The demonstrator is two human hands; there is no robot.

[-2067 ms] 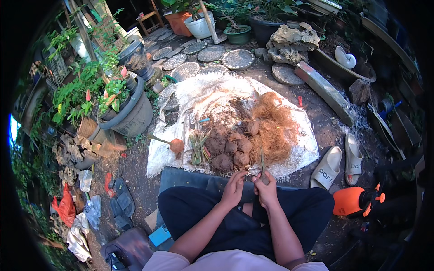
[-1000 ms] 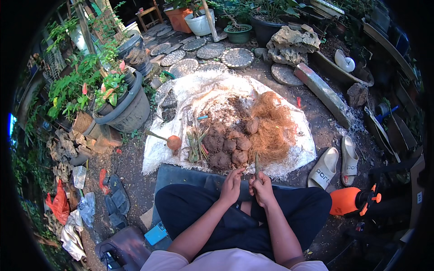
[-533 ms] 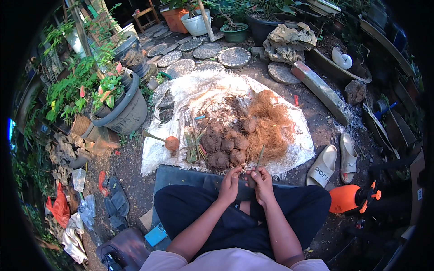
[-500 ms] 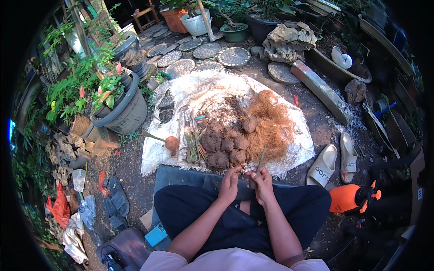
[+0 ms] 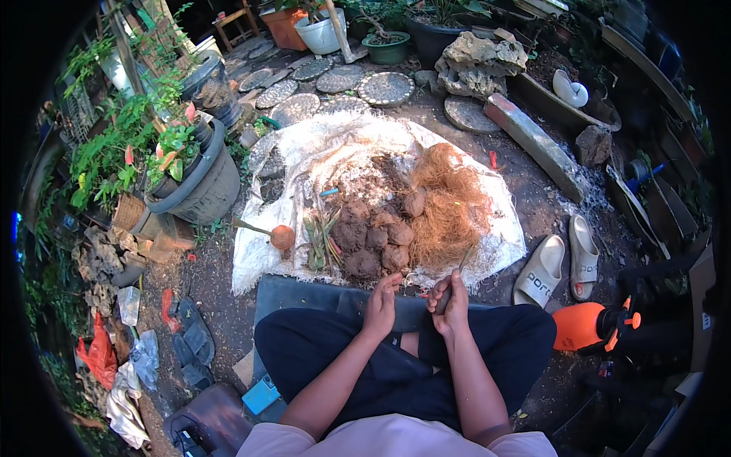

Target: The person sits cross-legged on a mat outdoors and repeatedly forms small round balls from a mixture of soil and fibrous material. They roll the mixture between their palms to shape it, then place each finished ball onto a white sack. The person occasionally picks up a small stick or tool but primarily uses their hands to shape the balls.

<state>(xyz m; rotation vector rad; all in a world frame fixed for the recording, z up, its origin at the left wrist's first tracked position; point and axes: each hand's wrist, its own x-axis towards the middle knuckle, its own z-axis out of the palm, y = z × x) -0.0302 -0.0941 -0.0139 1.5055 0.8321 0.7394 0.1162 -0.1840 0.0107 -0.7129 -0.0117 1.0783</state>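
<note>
My right hand [image 5: 452, 306] is closed around the lower end of a green plant cutting [image 5: 467, 257], with a dark clump that looks like soil [image 5: 442, 302] partly hidden in the fingers. The stem points up and away, over the mat's near edge. Facing it, my left hand [image 5: 380, 308] has its fingers stretched out with nothing seen in them. Beyond both hands, a white woven sack [image 5: 251, 263] bears brown soil balls [image 5: 395, 257], a heap of coconut fibre [image 5: 449, 206] and several leafy cuttings [image 5: 316, 242]. An orange-brown ball with a stem [image 5: 282, 237] lies at the left.
A dark mat [image 5: 278, 293] lies under my crossed legs, with a blue phone [image 5: 262, 394] on its left. Pale sandals [image 5: 538, 271] and an orange sprayer bottle [image 5: 576, 327] are at the right. A large planter [image 5: 209, 186] stands left, and a long stone block [image 5: 533, 145] lies far right.
My hands have drawn apart, the left one straightening its fingers. The right hand has shifted right with the cutting, whose stem leans further right. The whole view has shifted slightly.
</note>
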